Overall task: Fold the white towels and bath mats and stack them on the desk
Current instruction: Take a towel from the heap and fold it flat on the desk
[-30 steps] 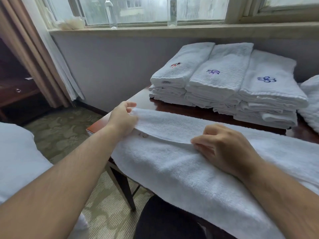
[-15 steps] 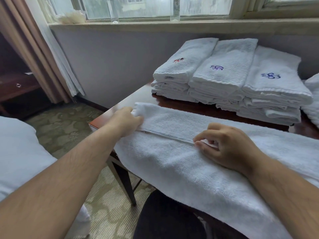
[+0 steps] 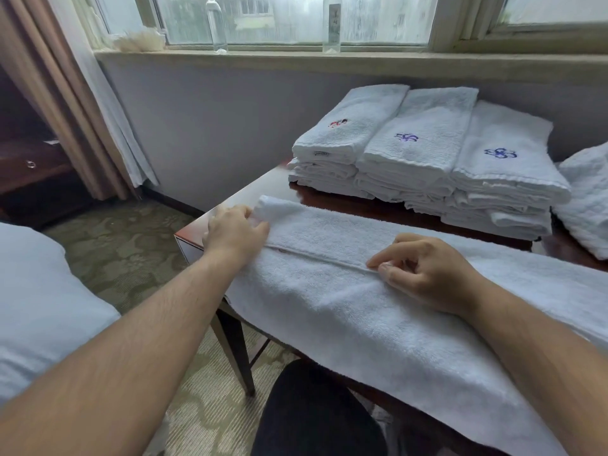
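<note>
A long white towel (image 3: 355, 311) lies across the front of the dark wooden desk (image 3: 250, 189), its far long edge folded over toward me to a seam along the middle. My left hand (image 3: 235, 233) grips the towel's left end at the desk's corner. My right hand (image 3: 427, 271) pinches the folded edge at the seam with curled fingers. Behind it stand three stacks of folded white towels (image 3: 424, 156) with small embroidered marks on top.
More white cloth (image 3: 589, 199) is piled at the desk's far right. A windowsill (image 3: 329, 57) above the wall carries two clear bottles (image 3: 217, 24). A bed (image 3: 39, 297) is at the left, curtains (image 3: 75, 103) beyond it, and a dark chair seat (image 3: 316, 413) sits below the desk.
The folded flap has been laid flat onto the towel. My left hand moved a little left to the towel's end, and my right hand stayed at the seam.
</note>
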Motion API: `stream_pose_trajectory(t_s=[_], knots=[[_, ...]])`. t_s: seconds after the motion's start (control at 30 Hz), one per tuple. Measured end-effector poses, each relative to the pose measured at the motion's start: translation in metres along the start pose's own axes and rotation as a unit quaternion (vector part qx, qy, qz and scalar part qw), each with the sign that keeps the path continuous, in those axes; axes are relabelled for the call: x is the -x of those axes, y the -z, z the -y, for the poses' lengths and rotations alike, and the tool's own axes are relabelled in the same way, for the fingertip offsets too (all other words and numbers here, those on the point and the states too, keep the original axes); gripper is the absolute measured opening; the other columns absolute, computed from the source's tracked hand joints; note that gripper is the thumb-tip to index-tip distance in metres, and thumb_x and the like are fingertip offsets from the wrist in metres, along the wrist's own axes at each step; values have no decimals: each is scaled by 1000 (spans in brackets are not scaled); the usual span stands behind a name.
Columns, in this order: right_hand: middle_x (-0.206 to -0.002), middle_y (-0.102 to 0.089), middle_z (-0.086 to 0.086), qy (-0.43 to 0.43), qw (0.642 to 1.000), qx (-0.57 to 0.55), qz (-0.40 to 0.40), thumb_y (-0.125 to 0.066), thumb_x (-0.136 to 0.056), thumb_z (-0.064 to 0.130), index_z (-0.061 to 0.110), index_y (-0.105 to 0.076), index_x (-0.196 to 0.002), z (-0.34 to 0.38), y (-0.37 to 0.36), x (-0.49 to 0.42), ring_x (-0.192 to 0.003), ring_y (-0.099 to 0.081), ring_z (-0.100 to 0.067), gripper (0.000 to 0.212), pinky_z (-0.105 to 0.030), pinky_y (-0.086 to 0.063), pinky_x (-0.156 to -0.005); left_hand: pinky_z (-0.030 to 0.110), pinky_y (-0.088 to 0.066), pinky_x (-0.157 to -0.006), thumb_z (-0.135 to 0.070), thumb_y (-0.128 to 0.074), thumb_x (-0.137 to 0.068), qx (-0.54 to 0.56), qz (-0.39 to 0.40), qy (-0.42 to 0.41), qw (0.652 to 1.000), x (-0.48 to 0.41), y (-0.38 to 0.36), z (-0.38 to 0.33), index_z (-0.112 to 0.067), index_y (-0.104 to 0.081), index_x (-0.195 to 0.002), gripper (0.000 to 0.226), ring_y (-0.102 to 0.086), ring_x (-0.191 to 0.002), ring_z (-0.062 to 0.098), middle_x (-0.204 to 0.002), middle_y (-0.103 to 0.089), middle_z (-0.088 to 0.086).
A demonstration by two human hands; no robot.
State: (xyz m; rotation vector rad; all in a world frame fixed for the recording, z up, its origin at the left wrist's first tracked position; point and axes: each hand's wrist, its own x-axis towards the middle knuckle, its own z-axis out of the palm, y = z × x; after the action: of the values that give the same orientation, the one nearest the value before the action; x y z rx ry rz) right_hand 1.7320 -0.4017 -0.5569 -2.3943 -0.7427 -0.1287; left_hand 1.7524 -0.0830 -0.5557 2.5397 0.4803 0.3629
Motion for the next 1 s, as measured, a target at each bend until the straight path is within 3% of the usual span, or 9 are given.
stream_pose_trajectory(t_s=[0.13,0.33,0.43,0.5,0.6,0.7,0.83,0.93,1.0], knots=[[-91,-58,15,2,998,54,22,-59,-88,48,48,-71,-102,1,0,8,-85,-57,-3,18,-21,-44,-72,36,-50,-85,-48,-60,-91,43,0,-21,999,11,7,15,-25,-60,-116,34,-59,-97,20,-107,-61,-4],[-102,-53,19,-11,996,78,47,-57,-96,45,51,-64,-109,4,-1,12,-96,-53,2,16,-28,-47,-84,24,-47,-66,-42,-68,-91,146,4,-56,988,30,20,32,-26,-53,-122,38,-61,-86,5,-98,-62,-8],[-107,-50,23,-31,995,70,68,-54,-98,47,52,-62,-117,5,0,15,-105,-51,1,21,-28,-44,-91,28,-54,-85,-28,-71,-91,174,6,-94,980,43,18,38,-25,-53,-129,42,-59,-97,5,-111,-57,-8],[-107,-45,26,-35,993,95,67,-52,-97,49,52,-59,-123,6,-2,19,-108,-46,-4,27,-30,-39,-96,37,-47,-102,-28,-71,-89,146,-43,-84,985,50,13,45,-20,-51,-133,49,-51,-117,16,-127,-48,0],[-105,-38,27,-32,989,141,34,-42,-97,52,50,-55,-132,7,-8,27,-109,-34,-4,38,-30,-30,-98,36,-43,-93,-47,-73,-83,156,-99,40,982,63,5,51,-17,-44,-128,61,-46,-116,24,-130,-44,8],[-115,-36,21,-40,987,156,11,-38,-98,51,47,-53,-136,5,-9,31,-113,-26,-1,41,-31,-27,-102,34,-38,-77,-56,-63,-88,230,-52,138,962,78,-8,48,-20,-35,-113,52,-51,-96,23,-114,-52,5],[-124,-42,18,-36,989,145,-8,-46,-100,43,42,-56,-131,3,-6,33,-115,-28,-2,33,-29,-26,-100,35,-42,-78,-58,-60,-91,267,-56,130,953,88,-20,44,-19,-36,-113,50,-55,-92,23,-103,-56,2],[-124,-50,16,-37,990,137,-17,-51,-99,37,35,-62,-127,7,-4,32,-119,-38,-8,30,-28,-30,-99,41,-46,-90,-50,-67,-89,231,-91,106,963,84,-15,41,-15,-40,-124,56,-53,-108,30,-117,-57,10],[-130,-52,13,-40,988,149,4,-53,-100,36,32,-61,-131,11,-1,33,-125,-40,-11,32,-27,-31,-103,44,-40,-101,-45,-66,-89,147,-120,59,980,84,-11,36,-17,-42,-134,58,-42,-122,32,-130,-49,12]])
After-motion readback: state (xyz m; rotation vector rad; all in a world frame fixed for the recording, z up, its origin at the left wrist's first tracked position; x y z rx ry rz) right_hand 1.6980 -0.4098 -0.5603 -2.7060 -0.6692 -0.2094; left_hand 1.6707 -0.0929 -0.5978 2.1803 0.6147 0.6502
